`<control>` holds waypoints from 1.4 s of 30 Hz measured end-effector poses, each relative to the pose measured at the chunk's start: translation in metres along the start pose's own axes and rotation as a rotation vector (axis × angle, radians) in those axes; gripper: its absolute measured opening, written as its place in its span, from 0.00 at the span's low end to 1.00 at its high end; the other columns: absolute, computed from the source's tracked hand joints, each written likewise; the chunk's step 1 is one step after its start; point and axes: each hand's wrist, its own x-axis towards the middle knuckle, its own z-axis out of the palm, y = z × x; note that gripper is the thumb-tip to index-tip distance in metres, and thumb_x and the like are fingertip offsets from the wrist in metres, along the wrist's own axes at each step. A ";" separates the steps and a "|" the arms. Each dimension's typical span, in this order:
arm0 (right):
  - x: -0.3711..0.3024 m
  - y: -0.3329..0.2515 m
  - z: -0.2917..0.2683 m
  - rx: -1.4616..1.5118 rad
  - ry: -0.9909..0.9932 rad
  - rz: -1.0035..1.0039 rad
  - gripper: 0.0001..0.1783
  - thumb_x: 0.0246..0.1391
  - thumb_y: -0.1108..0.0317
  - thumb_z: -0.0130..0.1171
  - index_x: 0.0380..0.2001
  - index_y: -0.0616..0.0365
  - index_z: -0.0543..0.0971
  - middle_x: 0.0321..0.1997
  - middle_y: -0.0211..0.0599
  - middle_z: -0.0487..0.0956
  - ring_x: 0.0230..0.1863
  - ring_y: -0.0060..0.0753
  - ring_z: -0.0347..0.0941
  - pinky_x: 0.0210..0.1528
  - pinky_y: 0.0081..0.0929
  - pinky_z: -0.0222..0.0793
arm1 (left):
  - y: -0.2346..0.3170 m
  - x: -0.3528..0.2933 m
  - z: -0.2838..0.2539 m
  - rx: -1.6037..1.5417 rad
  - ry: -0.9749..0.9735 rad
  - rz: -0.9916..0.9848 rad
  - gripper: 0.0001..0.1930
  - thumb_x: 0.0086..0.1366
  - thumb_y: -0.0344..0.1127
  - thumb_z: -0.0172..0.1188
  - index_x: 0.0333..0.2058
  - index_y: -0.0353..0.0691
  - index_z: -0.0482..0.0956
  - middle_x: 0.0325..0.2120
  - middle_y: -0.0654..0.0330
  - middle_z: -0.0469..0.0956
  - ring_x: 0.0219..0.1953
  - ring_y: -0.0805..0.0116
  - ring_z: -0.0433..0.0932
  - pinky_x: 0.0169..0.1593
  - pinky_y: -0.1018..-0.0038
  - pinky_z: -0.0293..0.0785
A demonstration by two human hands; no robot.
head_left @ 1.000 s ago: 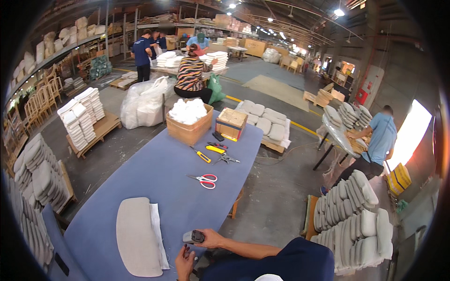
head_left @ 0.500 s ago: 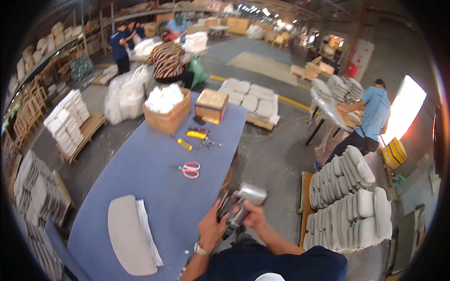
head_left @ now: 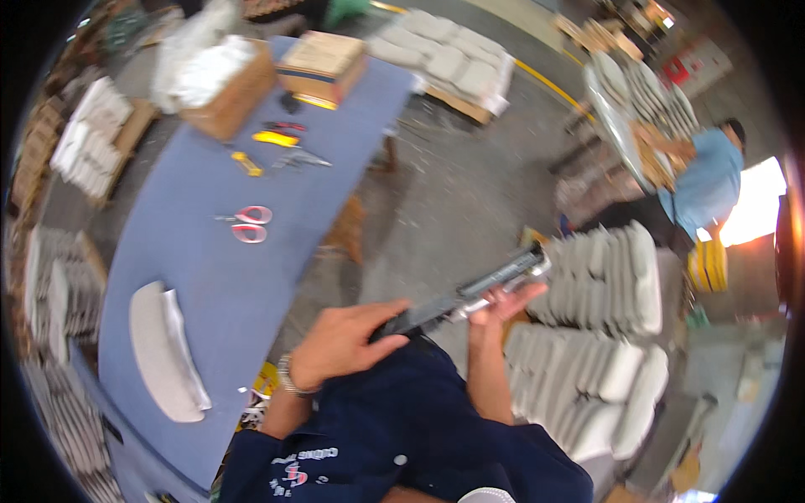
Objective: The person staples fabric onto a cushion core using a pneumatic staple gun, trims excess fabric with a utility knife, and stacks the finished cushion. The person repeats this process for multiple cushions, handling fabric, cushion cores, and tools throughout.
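"Dark metal: one long tool [head_left: 436, 308]. Location, taken from the blue table [head_left: 210, 277]?"

"Off the table's right-hand edge, above the floor, in front of the wearer's body."

"Long axis?"

"Slantwise. Lower end toward the table; upper end pointing away from it and farther from the wearer."

"Hands?"

"Two, apart from each other, both at the tool. Left hand [head_left: 348, 339], the nearer to the table: clasped about the lower end, metal-banded watch [head_left: 289, 375] at the wrist. Right hand [head_left: 503, 303], farther from the table: beneath the upper end; whether its fingers close round, cannot tell."

"On the table?"

"Grey pad [head_left: 159, 352], long side near the table's left edge; red-handled scissors [head_left: 241, 220], mid-table."
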 end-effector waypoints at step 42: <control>0.475 -0.028 -0.125 -0.040 0.078 0.234 0.28 0.56 0.45 0.74 0.48 0.50 0.74 0.35 0.27 0.80 0.25 0.21 0.73 0.29 0.26 0.74 | -0.332 0.417 -0.139 -1.374 1.261 -0.556 0.35 0.73 0.44 0.58 0.73 0.38 0.58 0.65 0.55 0.69 0.66 0.61 0.65 0.71 0.60 0.56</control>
